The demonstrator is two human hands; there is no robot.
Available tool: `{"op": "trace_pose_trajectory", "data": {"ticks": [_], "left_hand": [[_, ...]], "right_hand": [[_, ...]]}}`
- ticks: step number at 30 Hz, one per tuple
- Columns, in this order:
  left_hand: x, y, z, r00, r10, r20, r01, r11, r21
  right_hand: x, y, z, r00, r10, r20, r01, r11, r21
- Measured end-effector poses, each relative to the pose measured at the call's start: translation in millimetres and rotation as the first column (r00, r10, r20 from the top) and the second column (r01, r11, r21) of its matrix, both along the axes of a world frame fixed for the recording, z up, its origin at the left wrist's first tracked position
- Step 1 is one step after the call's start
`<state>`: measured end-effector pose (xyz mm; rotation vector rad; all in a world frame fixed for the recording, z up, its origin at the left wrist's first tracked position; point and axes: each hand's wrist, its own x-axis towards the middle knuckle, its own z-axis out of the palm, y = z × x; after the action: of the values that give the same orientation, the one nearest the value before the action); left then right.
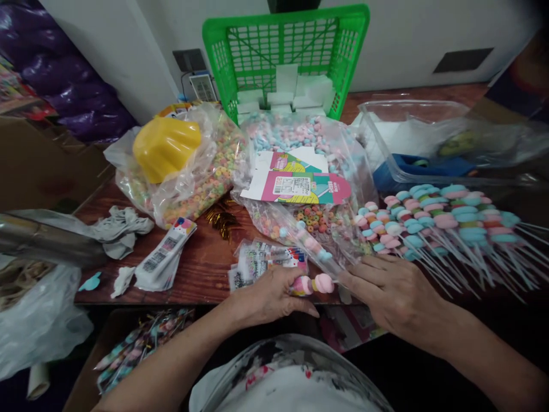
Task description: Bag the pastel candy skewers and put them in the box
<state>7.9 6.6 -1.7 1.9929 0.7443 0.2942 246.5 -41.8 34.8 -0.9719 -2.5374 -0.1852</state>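
Note:
My left hand [274,294] is closed round one end of a candy skewer [322,283], with pink, puffy pieces and a yellowish one showing past the fingers. Whether a clear sleeve covers that end, I cannot tell. My right hand [390,292] pinches near the skewer's stick end, its fingertips partly hidden. Just above lies another candy stick [311,243] that looks to be under clear plastic. A stack of printed clear sleeves [257,260] rests beside my left hand. By my right hand, several pink and blue candy skewers [454,220] are piled with white sticks pointing toward me.
Bags of cereal rings [218,177] and pastel candies [291,131] fill the table's middle, printed cards [300,186] on top. Behind stands a green basket [285,20]. A yellow scoop-like piece [167,146], printed labels [165,257] and a box of wrapped skewers [141,346] are left; a clear bin [429,171] is right.

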Motion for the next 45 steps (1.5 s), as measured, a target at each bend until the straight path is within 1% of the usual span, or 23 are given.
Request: {"op": "trace_pose_trajectory", "data": {"ticks": [4, 9, 12, 14, 16, 17, 18, 20, 22, 23, 25, 28, 29, 31, 33, 34, 36, 39, 40, 41, 42, 44, 45], "left_hand": [[1.8, -3.8, -1.4, 0.996, 0.034, -0.087, -0.031, 0.999, 0.038], [8.6, -7.3, 8.5, 0.999, 0.001, -0.054, -0.005, 0.998, -0.058], [19.3, -10.2, 14.1, 0.999, -0.047, -0.014, 0.045, 0.991, -0.126], [24.2, -12.7, 14.3, 0.998, -0.065, 0.020, 0.067, 0.984, -0.164], [23.3, -14.5, 12.2, 0.994, -0.043, 0.097, 0.064, 0.973, -0.224], [20.3, -14.6, 10.7, 0.987, -0.011, 0.160, 0.056, 0.958, -0.281], [16.1, -14.0, 9.3, 0.974, 0.034, 0.223, 0.049, 0.932, -0.359], [5.5, -11.1, 7.3, 0.948, 0.134, 0.287, 0.043, 0.843, -0.536], [-3.4, -7.1, 5.8, 0.950, 0.176, 0.258, 0.042, 0.746, -0.664], [-5.8, -5.4, 5.0, 0.954, 0.182, 0.238, 0.040, 0.709, -0.704], [-5.8, -4.0, 2.0, 0.942, 0.253, 0.221, 0.004, 0.650, -0.760], [3.9, -8.4, -6.1, 0.862, 0.463, 0.207, -0.115, 0.575, -0.810], [8.3, -11.3, -9.3, 0.840, 0.504, 0.203, -0.147, 0.570, -0.809], [16.1, -17.8, -15.6, 0.815, 0.540, 0.211, -0.179, 0.581, -0.794], [21.0, -22.9, -20.7, 0.777, 0.583, 0.238, -0.198, 0.586, -0.786], [21.9, -24.2, -22.7, 0.743, 0.619, 0.255, -0.218, 0.584, -0.782], [20.6, -23.7, -24.8, 0.648, 0.705, 0.290, -0.295, 0.582, -0.757], [14.5, -18.0, -22.4, 0.504, 0.791, 0.348, -0.440, 0.581, -0.684], [12.8, -16.1, -20.2, 0.478, 0.795, 0.372, -0.475, 0.591, -0.652], [11.6, -14.7, -17.7, 0.474, 0.785, 0.399, -0.501, 0.613, -0.611], [11.1, -14.0, -15.2, 0.489, 0.762, 0.426, -0.519, 0.646, -0.560], [11.8, -14.9, -12.1, 0.534, 0.712, 0.456, -0.534, 0.703, -0.470], [12.5, -16.3, -12.0, 0.550, 0.699, 0.458, -0.524, 0.715, -0.462]], "right_hand": [[2.6, 0.3, 8.2, 0.988, -0.045, 0.150, 0.052, 0.997, -0.049], [-9.0, -6.0, 6.8, 0.978, 0.026, 0.209, 0.009, 0.986, -0.164], [-27.1, -9.0, 3.0, 0.974, 0.083, 0.212, -0.035, 0.975, -0.220], [-36.9, -8.3, -1.1, 0.970, 0.107, 0.219, -0.050, 0.967, -0.250], [-40.4, -5.0, -5.0, 0.965, 0.124, 0.229, -0.061, 0.963, -0.263], [-39.6, -2.5, -6.2, 0.966, 0.126, 0.227, -0.066, 0.965, -0.254], [-37.3, 0.3, -6.5, 0.969, 0.120, 0.217, -0.068, 0.971, -0.231], [-30.7, 6.3, -3.7, 0.982, 0.086, 0.171, -0.059, 0.986, -0.159], [-24.8, 10.9, 2.3, 0.993, 0.050, 0.108, -0.038, 0.994, -0.104], [-23.0, 12.2, 5.4, 0.996, 0.044, 0.082, -0.035, 0.994, -0.101], [-22.6, 12.9, 9.6, 0.998, 0.045, 0.034, -0.039, 0.987, -0.154], [-29.4, 10.8, 6.2, 0.999, -0.024, -0.039, 0.010, 0.948, -0.319], [-33.1, 10.2, 2.8, 0.996, -0.062, -0.068, 0.033, 0.927, -0.373], [-41.1, 10.0, -4.8, 0.984, -0.126, -0.125, 0.058, 0.895, -0.443], [-48.0, 11.3, -10.3, 0.965, -0.157, -0.209, 0.048, 0.892, -0.449], [-50.3, 12.3, -11.6, 0.945, -0.183, -0.270, 0.049, 0.897, -0.438], [-52.5, 13.7, -12.2, 0.855, -0.289, -0.431, 0.094, 0.903, -0.419], [-55.5, 13.0, -14.8, 0.634, -0.470, -0.614, 0.178, 0.862, -0.475], [-58.3, 11.9, -17.7, 0.589, -0.494, -0.640, 0.174, 0.851, -0.496], [-62.4, 10.8, -21.6, 0.566, -0.496, -0.659, 0.152, 0.848, -0.508], [-67.6, 9.6, -26.3, 0.559, -0.478, -0.678, 0.113, 0.853, -0.509], [-79.3, 7.8, -35.8, 0.529, -0.415, -0.740, 0.033, 0.882, -0.470], [-84.5, 7.4, -39.7, 0.505, -0.389, -0.771, 0.010, 0.895, -0.445]]}}
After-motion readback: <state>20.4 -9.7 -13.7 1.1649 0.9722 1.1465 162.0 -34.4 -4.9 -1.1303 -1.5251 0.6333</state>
